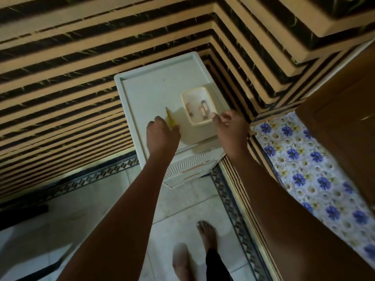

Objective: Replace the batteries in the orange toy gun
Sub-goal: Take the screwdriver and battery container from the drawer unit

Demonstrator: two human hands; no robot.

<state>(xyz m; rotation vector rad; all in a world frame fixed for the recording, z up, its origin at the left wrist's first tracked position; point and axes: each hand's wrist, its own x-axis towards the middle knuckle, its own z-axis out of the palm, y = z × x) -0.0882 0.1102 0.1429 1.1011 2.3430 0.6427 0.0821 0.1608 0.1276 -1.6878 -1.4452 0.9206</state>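
Two hands at work: my left hand [162, 130] grips a yellow screwdriver [170, 118]; my right hand [228, 126] pinches the battery tray [197, 105] at two o'clock. Toy gun unseen; replacement barely begun, I judge.

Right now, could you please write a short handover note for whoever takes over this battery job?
Left hand: curled around a yellow screwdriver on the white drawer unit.
Right hand: thumb on the near rim of the small tray; whether it has a grip there is unclear.
Batteries: a few lie in the tray.
Orange toy gun: not in view.
Done: tool and batteries gathered.
Left: everything on the gun itself.
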